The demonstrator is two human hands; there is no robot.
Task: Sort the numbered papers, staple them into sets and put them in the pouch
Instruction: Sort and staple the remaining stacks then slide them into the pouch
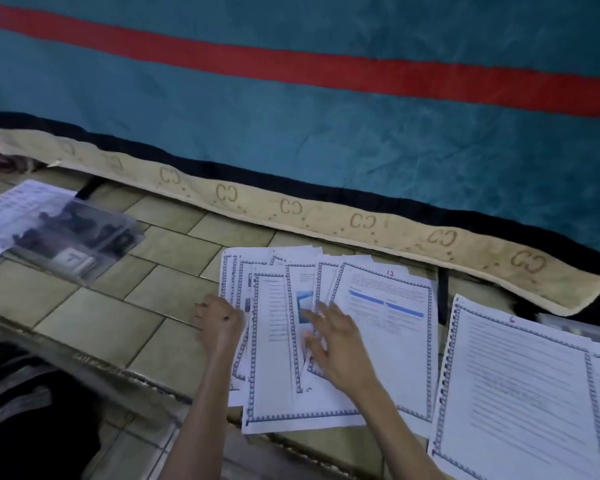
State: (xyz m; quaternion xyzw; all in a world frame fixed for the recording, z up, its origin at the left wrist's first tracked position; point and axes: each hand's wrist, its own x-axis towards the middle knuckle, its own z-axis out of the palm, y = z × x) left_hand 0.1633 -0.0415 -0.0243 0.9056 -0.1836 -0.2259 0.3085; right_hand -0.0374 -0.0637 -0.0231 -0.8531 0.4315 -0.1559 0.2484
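The left hand (219, 322), fingers curled, grips the left edge of a fanned spread of white printed sheets with blue patterned borders (281, 358) lying on the tiled floor (94, 306). The right hand (329, 341), fingers straight and spread, presses flat on the middle of the same spread, apparently sliding sheets apart to read their numbers. The rightmost sheet of the spread bears a red handwritten "12" (390, 273) at its top margin. Just to the right, apart from the spread, lies a second pile of like bordered sheets (520, 386), its top page marked with a red "6" (512, 319); this pile suggests some sorting is already done. Farther off to the left, well apart from both, a clear plastic pouch (73, 240) rests partly on another printed sheet (11, 209); it holds dark objects too blurred to identify, and no papers can be made out inside it. No stapler can be distinguished. Beyond the papers hangs a teal cloth with a red stripe and a beige patterned hem (326, 133). Judged from this layout, the task stands early: sorting in progress, stapling and filling of the pouch yet to come.
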